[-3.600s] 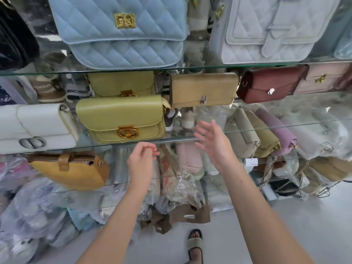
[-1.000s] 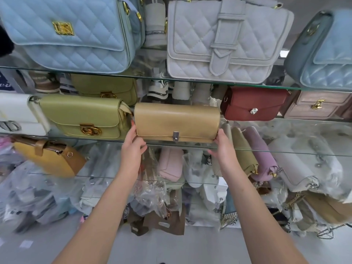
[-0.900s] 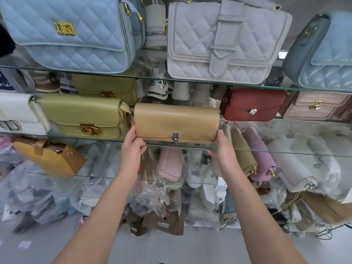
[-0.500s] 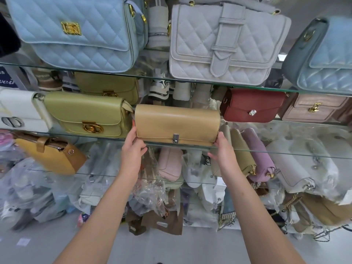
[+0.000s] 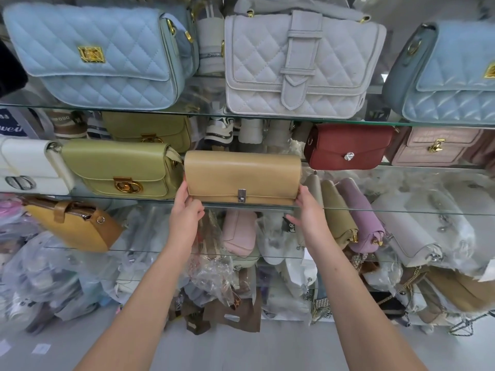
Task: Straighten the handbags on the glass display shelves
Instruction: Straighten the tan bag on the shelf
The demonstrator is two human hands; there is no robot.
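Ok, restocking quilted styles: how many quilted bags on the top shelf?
3: light blue bag left, pale grey bag centre, glossy blue bag right, cropped; others may be off-frame.

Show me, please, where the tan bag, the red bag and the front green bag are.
tan bag (image 5: 242, 172), head view, middle of its flap
red bag (image 5: 345, 141), head view, flap above the clasp
front green bag (image 5: 115, 162), head view, middle of its flap
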